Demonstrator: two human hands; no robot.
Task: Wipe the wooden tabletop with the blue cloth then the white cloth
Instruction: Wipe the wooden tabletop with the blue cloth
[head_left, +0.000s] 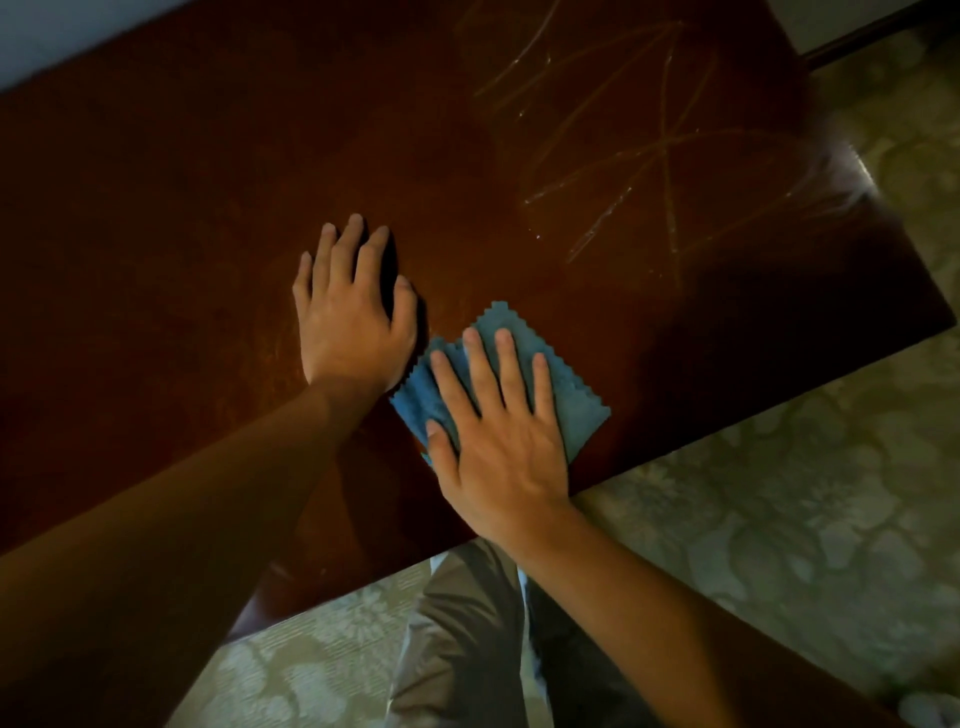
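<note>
Blue cloth (576, 400) lies flat on the dark reddish-brown wooden worktop (208, 208), close to its near edge. Cloth is small, folded into layers, zigzag pinked edges, soft nap. Right hand (498, 441) flat on top of it, fingers straight and spread, pressing down; palm covers the cloth's near part. Left hand (348, 306) rests palm-down on bare wood just left of the cloth, fingers straight and loosely spread, holding nothing; its wrist sits by the cloth's left corner. Pale scribble marks (660, 150) cross the worktop's far right part, well apart from the cloth. Patterned floor (779, 519) below; grey trousers (467, 623) at the near edge.
</note>
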